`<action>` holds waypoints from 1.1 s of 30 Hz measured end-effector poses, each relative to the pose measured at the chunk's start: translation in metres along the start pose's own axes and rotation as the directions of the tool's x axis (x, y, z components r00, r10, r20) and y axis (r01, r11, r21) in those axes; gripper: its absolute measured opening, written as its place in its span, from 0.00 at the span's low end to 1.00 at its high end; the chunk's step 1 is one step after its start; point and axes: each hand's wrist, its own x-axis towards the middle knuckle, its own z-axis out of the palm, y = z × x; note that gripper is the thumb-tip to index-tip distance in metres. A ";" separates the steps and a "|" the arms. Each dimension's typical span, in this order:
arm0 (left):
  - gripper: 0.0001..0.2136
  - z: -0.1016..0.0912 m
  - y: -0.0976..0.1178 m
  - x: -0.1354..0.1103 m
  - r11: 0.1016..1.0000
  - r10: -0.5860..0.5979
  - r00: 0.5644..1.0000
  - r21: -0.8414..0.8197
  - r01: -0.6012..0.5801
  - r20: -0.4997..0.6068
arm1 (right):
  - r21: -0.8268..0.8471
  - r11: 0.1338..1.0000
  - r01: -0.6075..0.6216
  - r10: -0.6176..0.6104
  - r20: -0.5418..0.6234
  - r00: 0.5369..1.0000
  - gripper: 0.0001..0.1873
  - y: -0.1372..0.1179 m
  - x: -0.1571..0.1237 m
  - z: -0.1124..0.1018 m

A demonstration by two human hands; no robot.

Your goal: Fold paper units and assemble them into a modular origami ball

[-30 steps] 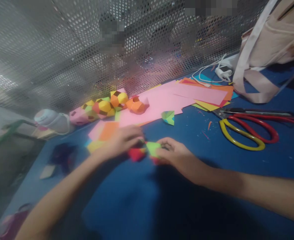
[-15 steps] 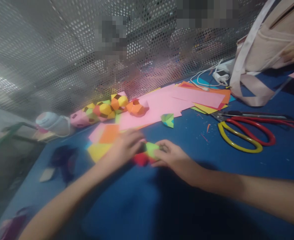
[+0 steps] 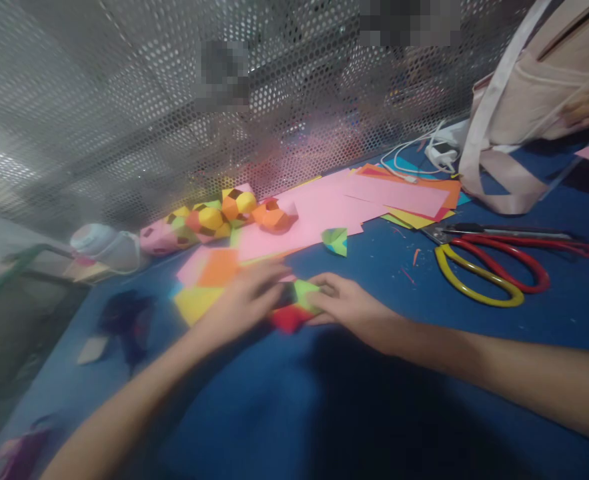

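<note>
A folded paper piece (image 3: 305,294) with lime green and red faces is between my hands, a bit of pink showing beside it. My right hand (image 3: 349,308) is closed on its right side, thumb and fingers pinching the green part. My left hand (image 3: 254,293) curls over its left side; its fingertips are partly hidden and blurred. Under and behind my left wrist lie a yellow paper square (image 3: 197,303) and an orange paper square (image 3: 219,267). A small folded green and blue paper piece (image 3: 335,241) sits just beyond my hands.
Finished folded paper balls (image 3: 209,220) line the perforated metal screen (image 3: 294,127). Pink paper sheets (image 3: 319,207) spread beside them. Scissors (image 3: 489,283) with red and yellow handles lie right, near a white charger (image 3: 441,157) and a beige bag (image 3: 529,100). A dark object (image 3: 127,320) lies left.
My left hand has shifted slightly left and down along the folded paper piece, uncovering more of its dark opening. My right hand keeps its hold. The view has moved only a little.
</note>
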 end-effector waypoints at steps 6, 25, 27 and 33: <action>0.22 0.001 0.005 -0.009 0.979 -0.146 0.982 -0.123 0.161 0.124 | -0.349 0.935 0.061 -0.081 -0.044 0.996 0.10 -0.001 0.002 -0.009; 0.09 0.016 0.010 -0.022 0.996 -0.004 0.998 -0.089 0.010 0.069 | -0.584 0.796 0.158 -0.212 -0.024 0.977 0.18 -0.007 0.003 -0.008; 0.12 0.018 0.009 -0.024 1.000 0.024 0.999 -0.006 -0.024 0.048 | -0.609 0.773 0.174 -0.237 -0.023 0.971 0.18 -0.006 0.004 -0.007; 0.11 0.025 0.011 -0.028 0.976 0.132 0.990 0.184 -0.120 -0.055 | -0.518 0.832 0.199 -0.238 -0.009 0.971 0.15 -0.001 0.009 -0.006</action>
